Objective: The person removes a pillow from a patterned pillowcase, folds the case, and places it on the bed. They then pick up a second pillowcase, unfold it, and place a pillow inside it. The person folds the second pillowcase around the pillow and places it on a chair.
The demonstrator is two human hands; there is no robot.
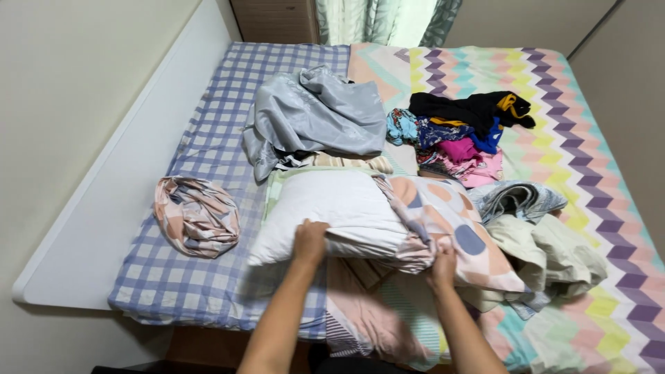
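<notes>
Two hands: both clutching bedding at the bed's near edge
Pillow (332,211): white, plump, half out of its case
Pillowcase (450,228): pastel blobs (peach, blue), bunched
Left hand (309,241): fingers closed on the pillow
Right hand (442,264): gripping the pillowcase

A plump white pillow (332,211) lies flat on the bed, half inside a pastel-patterned pillowcase (450,228).

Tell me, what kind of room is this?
Most likely a home bedroom: a bed with patterned sheets, a white pillow under both hands, loose clothes piled on it, and curtains behind.
</notes>
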